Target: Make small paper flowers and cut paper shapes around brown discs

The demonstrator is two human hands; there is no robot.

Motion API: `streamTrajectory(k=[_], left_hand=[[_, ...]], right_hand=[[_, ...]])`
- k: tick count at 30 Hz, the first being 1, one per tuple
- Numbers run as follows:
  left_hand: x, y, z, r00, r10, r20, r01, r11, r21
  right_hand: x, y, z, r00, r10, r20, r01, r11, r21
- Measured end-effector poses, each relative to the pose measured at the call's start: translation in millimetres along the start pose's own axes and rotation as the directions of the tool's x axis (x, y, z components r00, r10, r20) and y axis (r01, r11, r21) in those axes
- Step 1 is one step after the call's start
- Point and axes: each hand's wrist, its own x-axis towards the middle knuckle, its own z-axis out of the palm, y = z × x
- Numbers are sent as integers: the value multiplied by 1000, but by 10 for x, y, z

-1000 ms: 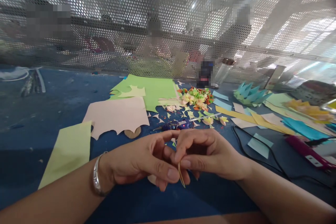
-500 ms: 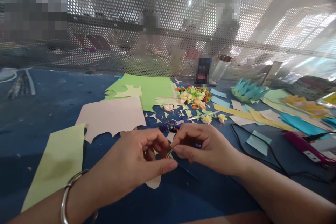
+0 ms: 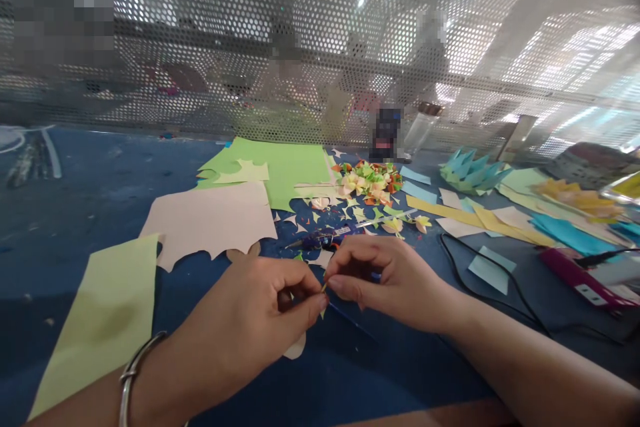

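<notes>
My left hand (image 3: 267, 310) and my right hand (image 3: 383, 280) meet over the blue table, fingertips nearly touching. Both are closed in a pinch on a small yellowish paper piece (image 3: 324, 288), mostly covered by the fingers. A pale rounded paper piece (image 3: 296, 347) lies beneath my left hand. Just beyond the hands is a dark blue glue gun (image 3: 320, 238), partly hidden by my right hand. Paper scraps (image 3: 345, 215) are strewn behind it, and a heap of small orange, green and cream paper flowers (image 3: 370, 181) sits farther back.
Pink paper (image 3: 210, 223), a yellow-green sheet (image 3: 107, 310) and green paper (image 3: 285, 167) lie left and behind. On the right are a black cable (image 3: 483, 293), a magenta power strip (image 3: 585, 280), yellow strips (image 3: 450, 211) and a blue folded-paper flower (image 3: 470, 173). A perforated metal screen (image 3: 215, 67) stands behind.
My left thumb has closed in toward its fingertips on the small paper piece, where before it was stretched away. My right hand has hardly moved.
</notes>
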Motion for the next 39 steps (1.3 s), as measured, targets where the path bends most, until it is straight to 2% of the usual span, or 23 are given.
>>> streamTrajectory(k=[7, 10, 16, 19, 22, 32, 39], left_hand=[[-2, 21, -25, 999, -33, 18, 32, 999, 18], [5, -30, -11, 999, -50, 4, 50, 995, -82], [77, -131, 23, 997, 9, -82, -38, 930, -365], [116, -133, 44, 995, 24, -98, -63, 907, -416], [136, -137, 72, 995, 23, -94, -62, 893, -445], [110, -104, 101, 998, 35, -51, -56, 868, -494], [111, -85, 117, 999, 32, -20, -38, 866, -499]], right_hand=[[-7, 34, -8, 996, 83, 26, -85, 993, 85], [0, 35, -5, 991, 135, 23, -137, 972, 188], [22, 3, -2, 976, 177, -125, -132, 944, 302], [14, -8, 21, 980, 175, -90, -137, 935, 326], [4, -14, 51, 985, 164, -50, -139, 933, 331], [34, 15, 73, 981, 191, -30, -163, 901, 402], [27, 8, 88, 982, 179, -60, -139, 900, 413]])
